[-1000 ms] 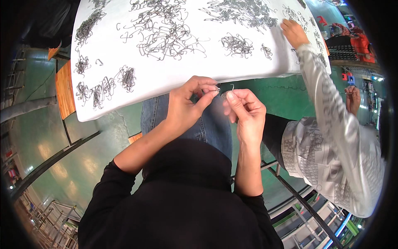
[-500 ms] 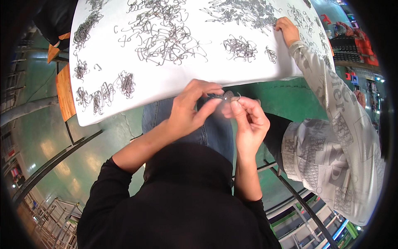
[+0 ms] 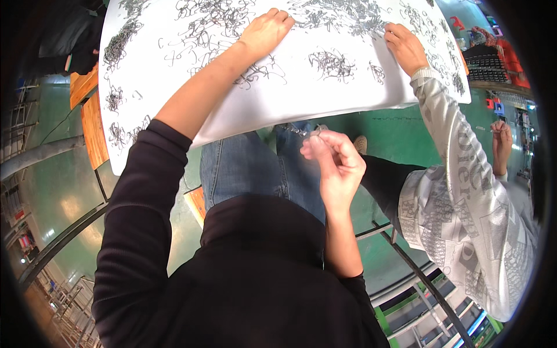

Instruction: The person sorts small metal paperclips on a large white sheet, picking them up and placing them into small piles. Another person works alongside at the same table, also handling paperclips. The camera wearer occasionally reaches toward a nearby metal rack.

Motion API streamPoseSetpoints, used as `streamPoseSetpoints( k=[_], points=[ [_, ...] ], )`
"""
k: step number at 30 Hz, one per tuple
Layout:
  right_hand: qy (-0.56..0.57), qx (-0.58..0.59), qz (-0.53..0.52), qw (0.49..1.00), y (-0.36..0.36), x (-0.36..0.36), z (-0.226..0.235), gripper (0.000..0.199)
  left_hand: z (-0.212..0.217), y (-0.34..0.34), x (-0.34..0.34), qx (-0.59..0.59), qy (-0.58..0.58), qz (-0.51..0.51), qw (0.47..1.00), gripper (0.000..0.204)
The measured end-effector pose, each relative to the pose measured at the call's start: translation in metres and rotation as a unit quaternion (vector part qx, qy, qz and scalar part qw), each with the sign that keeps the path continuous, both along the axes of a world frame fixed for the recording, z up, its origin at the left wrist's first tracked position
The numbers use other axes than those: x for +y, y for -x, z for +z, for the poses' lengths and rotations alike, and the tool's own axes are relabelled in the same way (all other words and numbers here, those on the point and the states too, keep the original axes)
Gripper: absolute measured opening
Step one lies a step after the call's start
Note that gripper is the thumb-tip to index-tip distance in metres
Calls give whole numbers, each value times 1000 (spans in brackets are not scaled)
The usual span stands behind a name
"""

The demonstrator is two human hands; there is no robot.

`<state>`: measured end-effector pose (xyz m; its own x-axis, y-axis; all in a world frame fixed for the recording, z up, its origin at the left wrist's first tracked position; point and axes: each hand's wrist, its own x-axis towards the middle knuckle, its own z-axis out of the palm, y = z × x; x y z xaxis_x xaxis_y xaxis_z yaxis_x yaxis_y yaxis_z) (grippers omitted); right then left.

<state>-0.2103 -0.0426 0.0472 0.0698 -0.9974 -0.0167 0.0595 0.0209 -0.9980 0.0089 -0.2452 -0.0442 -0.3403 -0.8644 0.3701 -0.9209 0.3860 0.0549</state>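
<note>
My left hand [image 3: 267, 33] reaches out over the table, its fingers curled down at the edge of a pile of small dark metal pieces [image 3: 342, 16]. Whatever lies between those fingertips is hidden. Above my lap, my right hand [image 3: 337, 159] pinches a small thin metal wire piece [image 3: 318, 131] between thumb and fingers. A thin shiny strand [image 3: 295, 130], chain-like but blurred, extends left from that pinch. Under my left forearm spreads a large heap of dark bent wire hooks [image 3: 212, 20], partly covered by the arm.
Smaller wire-hook piles [image 3: 332, 65] dot the white table covering [image 3: 278, 104]. At right, a co-worker's hand [image 3: 405, 47] touches the pieces, its patterned grey sleeve [image 3: 449, 122] beside me. Wooden stools [image 3: 94, 130] stand left of the table; another person is at the far left.
My left hand has left my right hand and moved up and forward onto the table piles. My right hand stays above my lap, slightly lower and farther left, still pinching the wire piece.
</note>
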Motion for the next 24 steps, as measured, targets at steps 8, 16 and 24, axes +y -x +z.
streamPoseSetpoints(
  k=[8, 16, 24],
  points=[
    [-5, 9, -4, 1000, 3, 1, -9, 6, 33, 9, 42, 309, -113, 108, 938, 19],
    [44, 24, -13, 999, 1, 6, -8, 6, 95, 60, 174, 639, -354, 37, 682, 17],
    [78, 89, -33, 992, 0, 14, -5, 7, 108, 70, 205, 596, -276, 39, 753, 11]
  ],
)
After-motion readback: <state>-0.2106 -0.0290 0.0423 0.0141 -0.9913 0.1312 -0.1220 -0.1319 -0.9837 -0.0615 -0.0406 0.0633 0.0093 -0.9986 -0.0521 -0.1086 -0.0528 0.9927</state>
